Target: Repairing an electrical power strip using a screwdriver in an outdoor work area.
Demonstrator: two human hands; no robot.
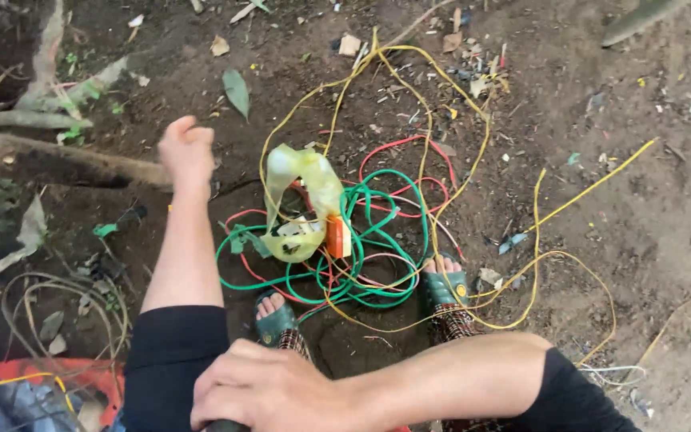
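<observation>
My left hand (188,152) reaches out over the bare dirt at the upper left, fingers curled into a fist, with nothing visible in it. My right hand (269,392) crosses low in front of me and closes over a dark rounded object (225,426) at the bottom edge, most of it hidden. Between the hands lies a tangle of wires: a green coil (377,232), red strands (397,146) and long yellow loops (535,240). On the tangle sits a crumpled pale yellow-green strip (307,180) beside a small orange piece (336,237).
My feet in green sandals (275,318) (445,286) stand at the near side of the coil. A thick root or branch (57,160) runs along the left. Dry leaves and small litter dot the soil. An orange item (41,372) with thin wires lies at the lower left.
</observation>
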